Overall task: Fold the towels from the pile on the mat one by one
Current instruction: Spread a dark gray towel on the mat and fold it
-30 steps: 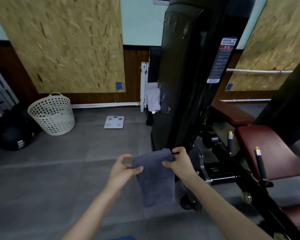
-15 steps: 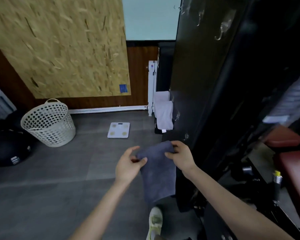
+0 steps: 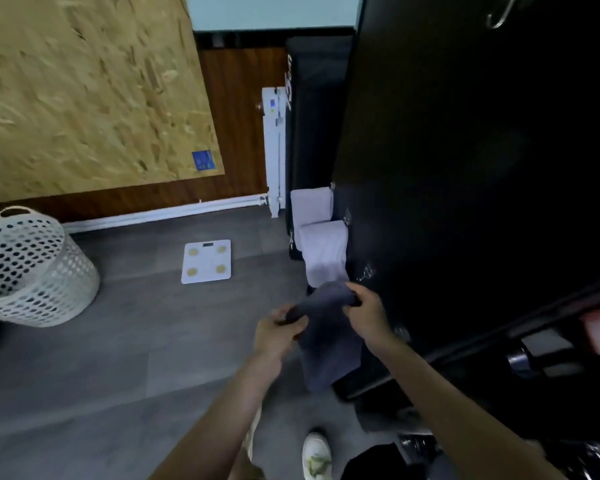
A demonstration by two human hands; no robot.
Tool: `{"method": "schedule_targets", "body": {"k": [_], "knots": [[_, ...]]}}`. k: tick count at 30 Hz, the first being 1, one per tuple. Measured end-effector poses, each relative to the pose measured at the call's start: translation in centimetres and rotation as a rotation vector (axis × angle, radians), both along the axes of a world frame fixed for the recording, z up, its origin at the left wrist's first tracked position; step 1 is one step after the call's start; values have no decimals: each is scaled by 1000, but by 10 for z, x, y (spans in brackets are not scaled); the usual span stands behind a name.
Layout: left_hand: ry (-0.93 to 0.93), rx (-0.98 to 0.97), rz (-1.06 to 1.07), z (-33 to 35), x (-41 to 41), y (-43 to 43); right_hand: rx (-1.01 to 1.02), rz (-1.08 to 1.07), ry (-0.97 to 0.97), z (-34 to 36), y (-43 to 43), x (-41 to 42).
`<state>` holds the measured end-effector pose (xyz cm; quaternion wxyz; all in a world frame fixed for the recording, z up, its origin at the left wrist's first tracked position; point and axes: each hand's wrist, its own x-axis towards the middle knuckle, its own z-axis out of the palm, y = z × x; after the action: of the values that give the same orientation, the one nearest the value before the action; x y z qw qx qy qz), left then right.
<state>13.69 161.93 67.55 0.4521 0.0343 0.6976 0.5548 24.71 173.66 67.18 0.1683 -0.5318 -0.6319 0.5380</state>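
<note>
Hanging above the floor [image 3: 136, 341], a dark grey towel [image 3: 329, 348] is held by its top edge, both forearms reaching forward. The left grip [image 3: 278, 332] pinches the near-left corner, fingers curled round it. The right grip [image 3: 368, 315] clenches the far-right corner, knuckles up. The towel drapes beside a black machine [image 3: 465, 168], just below two pale towels [image 3: 323, 251]. A scale [image 3: 207, 261] and basket [image 3: 32, 268] sit further left.

The white laundry basket [image 3: 32, 268] runs off the left edge. Both top corners of the dark grey towel [image 3: 329, 344] disappear inside the fingers of the left hand [image 3: 278, 327] and the right hand [image 3: 368, 313], and motion blur softens both hands. The towel covers part of the lower pale towel [image 3: 324, 254] at its bottom hem. The white shoe [image 3: 316, 455] is cut by the bottom edge. Print on the blue sticker [image 3: 203, 160] is too small to read.
</note>
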Motion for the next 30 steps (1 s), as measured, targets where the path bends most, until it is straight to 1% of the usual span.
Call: {"method": "schedule_targets", "body": {"k": [1, 3, 6, 9, 12, 14, 18, 22, 23, 24, 25, 26, 27, 28, 29, 30], "knots": [[7, -11, -52, -6, -10, 11, 25, -29, -30, -10, 9, -5], [14, -1, -161, -17, -29, 33, 9, -120, -77, -21, 24, -14], [71, -60, -337, -32, -50, 63, 35, -221, -144, -22, 37, -24], [40, -77, -391, -42, -63, 90, 152, -208, -304, -18, 46, -34], [53, -110, -448, -52, -67, 111, 180, -275, -453, -23, 49, -41], [-1, -105, -458, -58, -67, 121, 234, -309, -549, -31, 47, -43], [-39, -117, -480, -72, -70, 132, 440, -364, -600, -45, 43, -48], [-106, -185, -627, -78, -72, 135, 474, -434, -593, -57, 44, -46], [-77, -219, -689, -77, -73, 138, 491, -443, -577, -59, 45, -45], [33, -259, -812, -74, -75, 142, 516, -448, -572, -61, 46, -44], [231, -313, -984, -68, -78, 147, 536, -451, -575, -64, 48, -44], [494, -364, -1106, -66, -80, 153, 546, -453, -582, -66, 48, -45], [719, -354, -1119, -64, -81, 158, 553, -454, -589, -67, 49, -46], [825, -253, -1075, -63, -79, 164, 569, -455, -596, -69, 49, -47], [823, -127, -1052, -61, -76, 169, 589, -463, -600, -70, 50, -49], [730, -6, -1046, -61, -71, 175, 598, -481, -591, -71, 50, -49]]}}
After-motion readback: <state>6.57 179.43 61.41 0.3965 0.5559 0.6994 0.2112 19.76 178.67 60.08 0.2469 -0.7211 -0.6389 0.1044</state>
